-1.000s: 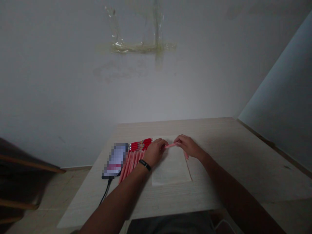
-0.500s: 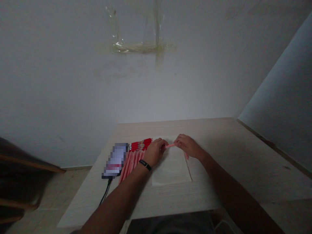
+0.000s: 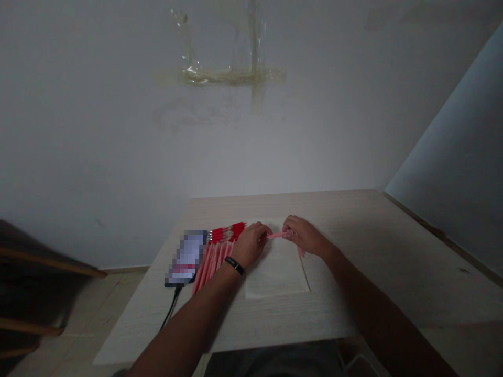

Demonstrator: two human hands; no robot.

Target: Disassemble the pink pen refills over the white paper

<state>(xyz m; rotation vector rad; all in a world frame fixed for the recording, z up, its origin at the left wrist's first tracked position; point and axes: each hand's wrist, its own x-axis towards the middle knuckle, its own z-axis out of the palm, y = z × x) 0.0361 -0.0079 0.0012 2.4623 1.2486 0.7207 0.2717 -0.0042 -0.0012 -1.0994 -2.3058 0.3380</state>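
We record the left hand (image 3: pixel 251 243) and right hand (image 3: pixel 304 235) clamped on opposite ends of a pink tube (image 3: pixel 277 235), held over a paper sheet (image 3: pixel 275 275) on the counter (image 3: pixel 393 235), near red-capped pink pens (image 3: pixel 216 256).

A pale wooden table (image 3: pixel 393 251) bears a phone (image 3: pixel 186 256), red-tipped pink pens (image 3: pixel 212 264), and a paper sheet (image 3: pixel 277 277).

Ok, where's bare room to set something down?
Bare wood lies right of the paper sheet, past the right hand, and below the sheet along the near edge. Crowded at left: the phone against the red-tipped pink pens, beside the left hand.
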